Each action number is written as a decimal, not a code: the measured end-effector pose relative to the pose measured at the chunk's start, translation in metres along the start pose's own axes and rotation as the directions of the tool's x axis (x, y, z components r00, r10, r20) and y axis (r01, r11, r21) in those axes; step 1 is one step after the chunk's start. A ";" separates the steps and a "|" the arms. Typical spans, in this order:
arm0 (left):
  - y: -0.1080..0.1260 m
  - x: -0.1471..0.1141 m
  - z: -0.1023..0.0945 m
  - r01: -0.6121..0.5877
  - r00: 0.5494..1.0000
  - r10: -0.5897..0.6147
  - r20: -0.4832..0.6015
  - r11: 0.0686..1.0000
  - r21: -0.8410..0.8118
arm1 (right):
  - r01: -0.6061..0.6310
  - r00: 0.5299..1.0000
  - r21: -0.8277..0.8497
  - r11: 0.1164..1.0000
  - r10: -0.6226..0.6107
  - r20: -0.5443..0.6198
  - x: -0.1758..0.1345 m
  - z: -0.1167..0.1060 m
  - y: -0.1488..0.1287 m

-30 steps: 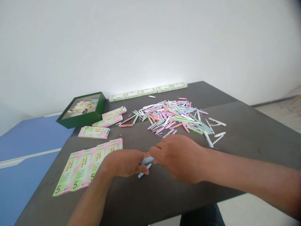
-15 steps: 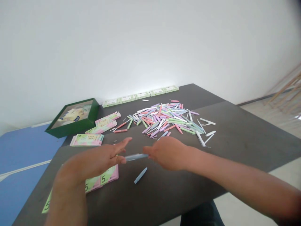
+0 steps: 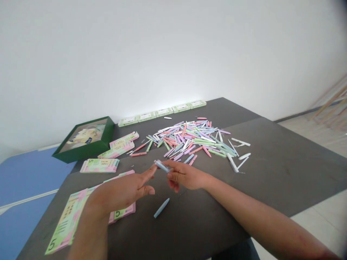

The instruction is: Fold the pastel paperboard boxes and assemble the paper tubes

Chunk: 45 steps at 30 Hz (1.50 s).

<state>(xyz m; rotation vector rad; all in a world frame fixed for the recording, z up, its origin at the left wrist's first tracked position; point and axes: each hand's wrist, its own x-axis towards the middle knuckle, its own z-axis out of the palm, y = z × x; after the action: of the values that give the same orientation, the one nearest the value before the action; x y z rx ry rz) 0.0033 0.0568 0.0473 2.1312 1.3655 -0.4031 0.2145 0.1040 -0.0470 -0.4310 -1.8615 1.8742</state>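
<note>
A light-blue pen piece with a clear end (image 3: 162, 166) is pinched between the thumb and fingers of my right hand (image 3: 187, 175), above the dark table. My left hand (image 3: 127, 191) has its index finger stretched out to the pen piece's clear end, touching or nearly so. Its thumb stands apart, and nothing is gripped in it. Below both hands, another light-blue pen piece (image 3: 162, 208) lies alone on the table. Beyond my right hand spreads a pile of pastel pen parts (image 3: 187, 141) in pink, purple, green, blue and white.
Pink-green packs (image 3: 65, 220) marked 5 lie under and beside my left forearm, with another pack (image 3: 100, 165) farther back. A green box (image 3: 81, 151) holding plastic bags stands at the left. Several pale green boxes (image 3: 164, 112) line the wall. White pieces (image 3: 231, 162) lie right of the pile.
My right hand has turned, tilting the pen piece so its clear end points up and left. My left thumb has come away from it, leaving the index finger at its end.
</note>
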 end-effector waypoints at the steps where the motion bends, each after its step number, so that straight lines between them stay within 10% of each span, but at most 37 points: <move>1: -0.002 -0.001 0.000 -0.009 1.000 0.009 0.005 1.000 -0.011 | 0.008 0.999 0.101 0.995 -0.003 -0.052 0.002 -0.001 0.002; 5: -0.003 -0.004 0.005 -0.011 0.999 0.014 0.052 0.999 -0.052 | 0.104 0.955 0.518 0.849 0.060 -0.290 0.005 -0.012 0.003; 11: 0.005 0.000 0.010 0.014 0.994 -0.007 0.112 0.998 -0.060 | 0.033 0.990 0.774 0.632 0.088 -0.114 -0.003 -0.039 0.007; 45: 0.013 0.000 0.021 0.042 0.996 -0.040 0.082 0.999 -0.032 | 0.085 0.986 0.882 0.464 0.090 -0.142 -0.008 -0.040 0.017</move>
<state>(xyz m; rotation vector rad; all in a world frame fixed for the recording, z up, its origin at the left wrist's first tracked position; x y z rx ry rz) 0.0160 0.0395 0.0345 2.0402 1.3625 -0.4743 0.2403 0.1340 -0.0658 -0.1901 -0.5313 2.3960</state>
